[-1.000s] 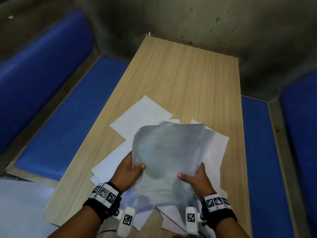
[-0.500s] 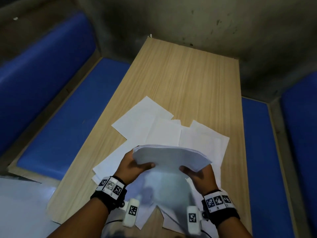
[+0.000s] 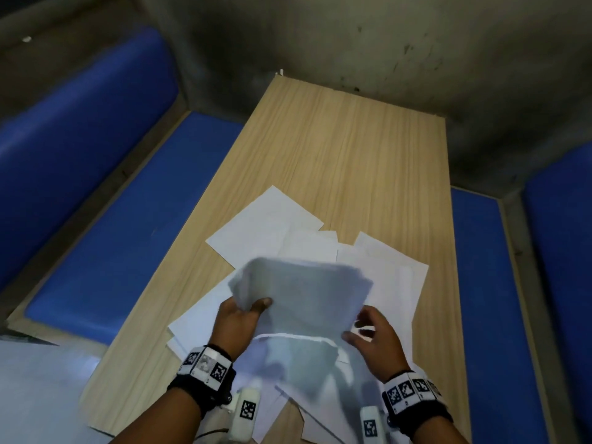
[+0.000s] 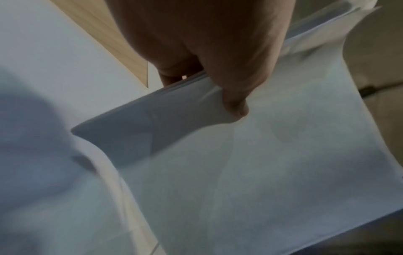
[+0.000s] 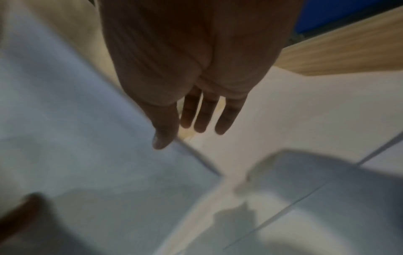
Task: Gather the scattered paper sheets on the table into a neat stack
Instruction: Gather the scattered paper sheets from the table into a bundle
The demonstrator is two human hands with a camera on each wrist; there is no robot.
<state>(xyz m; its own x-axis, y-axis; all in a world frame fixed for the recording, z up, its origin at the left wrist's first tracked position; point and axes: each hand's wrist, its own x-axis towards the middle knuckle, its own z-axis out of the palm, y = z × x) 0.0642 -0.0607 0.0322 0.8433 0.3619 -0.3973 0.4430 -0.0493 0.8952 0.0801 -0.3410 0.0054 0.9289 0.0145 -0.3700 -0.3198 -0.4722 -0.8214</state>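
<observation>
A small bundle of white sheets is lifted above the table, tilted and blurred. My left hand pinches its left edge, thumb on top; the left wrist view shows the thumb pressing the bundle. My right hand is at the bundle's right corner with its fingers spread and straight, holding nothing; in the right wrist view the straight fingers hover beside the paper edge. More white sheets lie scattered and overlapping on the table below.
The light wooden table runs away from me to a grey wall. Blue padded benches flank it on the left and on the right. Some sheets overhang the near table edge.
The bundle has swung up from a flat edge-on hold to a tilted face. My right hand has let go of its right edge and opened; the left hand keeps its pinch.
</observation>
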